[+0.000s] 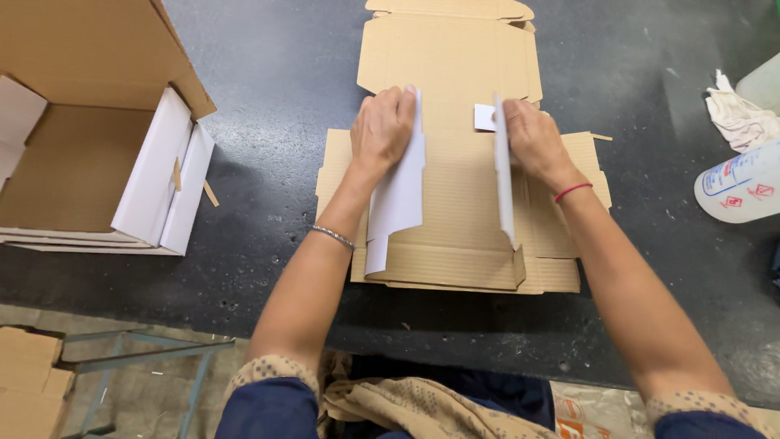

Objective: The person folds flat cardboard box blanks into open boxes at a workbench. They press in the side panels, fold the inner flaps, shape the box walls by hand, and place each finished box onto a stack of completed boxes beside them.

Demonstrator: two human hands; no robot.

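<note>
A flat brown cardboard box blank [459,203] lies on the dark table [276,171], atop a stack of similar blanks. My left hand [382,126] grips the left side flap [398,191], white on its outer face, and holds it raised upright. My right hand [532,138] holds the right side flap [504,175] raised the same way. The near front wall of the blank [443,264] stands slightly folded up. A small white tab [484,117] shows beside my right fingers. I wear a metal bangle on the left wrist and a red thread on the right.
A folded box with white outer walls [154,179] rests open at the left on other boxes. At the right edge are a white plastic bottle [739,187] lying down and a crumpled cloth [735,118]. More cardboard [28,382] lies on the floor lower left.
</note>
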